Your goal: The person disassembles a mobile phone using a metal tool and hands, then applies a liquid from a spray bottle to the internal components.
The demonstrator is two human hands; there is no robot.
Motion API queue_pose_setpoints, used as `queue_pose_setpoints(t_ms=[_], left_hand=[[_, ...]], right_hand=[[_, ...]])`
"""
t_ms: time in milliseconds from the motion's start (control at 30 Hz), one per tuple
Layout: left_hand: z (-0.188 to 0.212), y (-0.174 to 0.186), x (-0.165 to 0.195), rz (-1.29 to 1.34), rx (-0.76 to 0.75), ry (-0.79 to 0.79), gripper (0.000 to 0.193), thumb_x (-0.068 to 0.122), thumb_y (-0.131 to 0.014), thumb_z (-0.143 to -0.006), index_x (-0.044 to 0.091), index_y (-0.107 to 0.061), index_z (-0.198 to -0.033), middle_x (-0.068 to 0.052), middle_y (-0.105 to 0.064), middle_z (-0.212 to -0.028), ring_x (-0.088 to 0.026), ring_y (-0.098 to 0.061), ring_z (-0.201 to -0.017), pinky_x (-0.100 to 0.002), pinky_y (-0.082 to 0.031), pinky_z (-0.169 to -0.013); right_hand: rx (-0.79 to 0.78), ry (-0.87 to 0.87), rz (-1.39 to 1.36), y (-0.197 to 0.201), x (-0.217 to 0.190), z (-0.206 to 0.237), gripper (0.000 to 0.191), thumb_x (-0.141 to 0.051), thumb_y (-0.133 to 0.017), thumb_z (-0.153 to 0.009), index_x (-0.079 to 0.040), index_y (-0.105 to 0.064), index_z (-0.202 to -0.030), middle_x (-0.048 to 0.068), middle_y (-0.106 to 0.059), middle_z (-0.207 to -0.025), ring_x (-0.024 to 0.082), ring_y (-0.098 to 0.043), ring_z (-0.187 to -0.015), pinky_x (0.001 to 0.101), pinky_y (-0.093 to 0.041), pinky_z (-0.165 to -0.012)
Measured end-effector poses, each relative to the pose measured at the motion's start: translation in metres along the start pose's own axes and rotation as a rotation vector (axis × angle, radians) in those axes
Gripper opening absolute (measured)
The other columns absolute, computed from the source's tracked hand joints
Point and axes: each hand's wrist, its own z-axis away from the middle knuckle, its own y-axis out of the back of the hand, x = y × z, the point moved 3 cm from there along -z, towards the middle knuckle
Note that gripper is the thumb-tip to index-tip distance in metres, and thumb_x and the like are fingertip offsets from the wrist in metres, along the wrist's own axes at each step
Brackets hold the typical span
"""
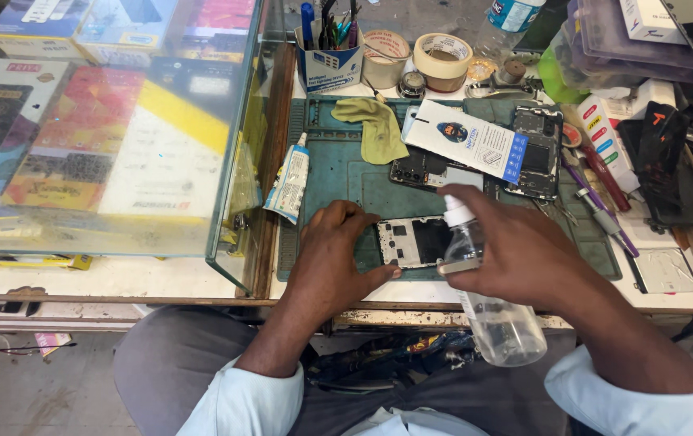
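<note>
My left hand [334,262] rests on the green work mat [338,173], its thumb touching the near edge of an opened phone frame [411,241] that lies flat on the mat. My right hand [516,254] grips a clear plastic bottle [500,319] with a white nozzle, tilted so the nozzle points at the phone frame's right end. The bottle's body hangs over the table edge toward my lap.
A second opened phone [427,171] and a circuit board [538,152] lie farther back under a white box [466,139]. A yellow-green cloth [378,129], a glue tube [290,184], tape rolls [441,60], tools [600,206] and a glass display case [112,121] surround the mat.
</note>
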Motion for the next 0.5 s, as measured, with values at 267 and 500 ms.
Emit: queue_pose_setpoints(t_ms=[267, 500], left_hand=[[-0.004, -0.002, -0.001, -0.037, -0.005, -0.011, 0.072, 0.033, -0.094, -0.063, 0.006, -0.068, -0.125, -0.014, -0.059, -0.12, -0.036, -0.053, -0.118, -0.049, -0.042, -0.099], [-0.005, -0.005, 0.008, -0.074, -0.05, 0.041, 0.077, 0.036, -0.095, -0.061, 0.006, -0.067, -0.126, -0.013, -0.06, -0.117, -0.034, -0.055, -0.115, -0.049, -0.042, -0.099]], right_hand=[[0.635, 0.083, -0.224, 0.016, 0.094, 0.057, 0.114, -0.026, -0.09, -0.061, -0.011, -0.032, -0.159, 0.025, -0.063, -0.128, 0.033, -0.066, -0.099, 0.0433, -0.058, -0.077], [0.748, -0.355, -0.373, 0.009, 0.287, 0.1, 0.056, -0.036, -0.083, -0.099, 0.004, -0.061, -0.132, 0.019, -0.07, -0.116, 0.025, -0.07, -0.101, 0.0392, -0.057, -0.089]])
